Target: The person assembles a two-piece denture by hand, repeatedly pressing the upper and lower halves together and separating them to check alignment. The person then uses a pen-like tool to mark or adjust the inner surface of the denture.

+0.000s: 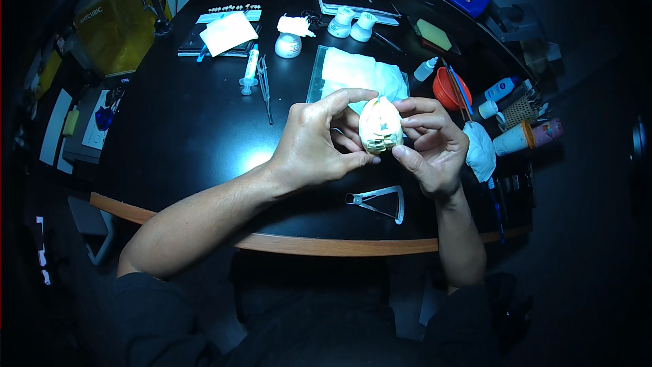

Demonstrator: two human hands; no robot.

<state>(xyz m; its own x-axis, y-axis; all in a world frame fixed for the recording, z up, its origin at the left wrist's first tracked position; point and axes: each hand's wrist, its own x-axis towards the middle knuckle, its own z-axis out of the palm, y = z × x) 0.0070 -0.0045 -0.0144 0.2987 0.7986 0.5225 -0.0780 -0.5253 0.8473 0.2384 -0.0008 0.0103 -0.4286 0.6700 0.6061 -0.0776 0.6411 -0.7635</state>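
Over the middle of the desk I hold a pale yellow dental model (380, 126) upright between both hands. Dark marks and notches show on its near face. My left hand (319, 137) grips its left side, thumb at the bottom and fingers at the top and behind. The fingertips and thumb of my right hand (435, 146) press on its right side. Below the hands, a metal caliper (377, 201) with a curved scale lies on the desk. White tissue (350, 71) on a glass slab lies just behind the model, which partly covers it.
Farther left are a syringe (250, 71), tweezers (264, 88) and a white pad (229, 32). A jar (288, 45) and two white bottles (341, 22) stand at the back. To the right are a dropper bottle (426, 68), a red bowl (448, 88) with brushes and several containers.
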